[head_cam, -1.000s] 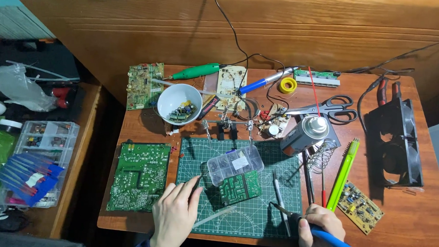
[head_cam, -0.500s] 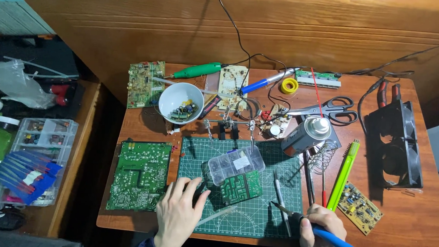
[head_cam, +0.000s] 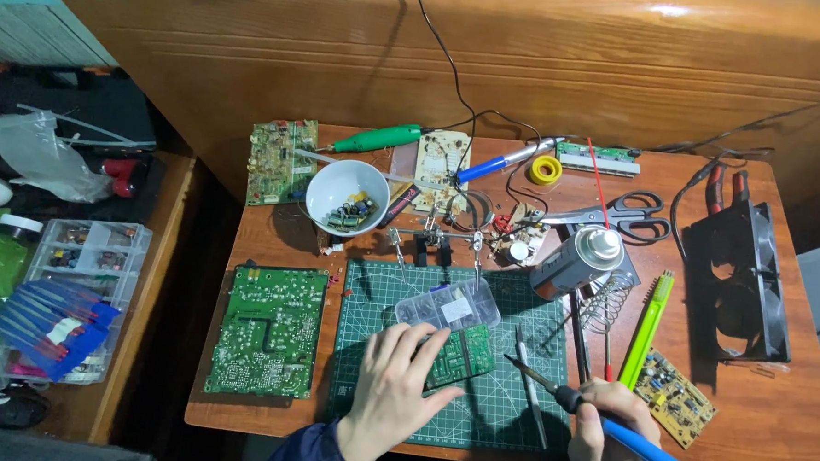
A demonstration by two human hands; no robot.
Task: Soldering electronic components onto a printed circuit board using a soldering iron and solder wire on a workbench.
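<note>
The left hand (head_cam: 394, 388) lies with open fingers on the small green circuit board (head_cam: 462, 355), which sits on the green cutting mat (head_cam: 376, 306) just below a clear plastic box (head_cam: 447, 305). The right hand (head_cam: 607, 425) grips a blue soldering iron (head_cam: 565, 397), its tip close to the board.

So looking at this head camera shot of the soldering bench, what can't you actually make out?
- Small green circuit board: partly covered by the left hand.
- Blue-handled soldering iron: its handle end is cut off by the bottom edge, below the right hand.
- White bowl: the parts inside are too small to identify.
- Clear plastic box: contents unclear.
</note>
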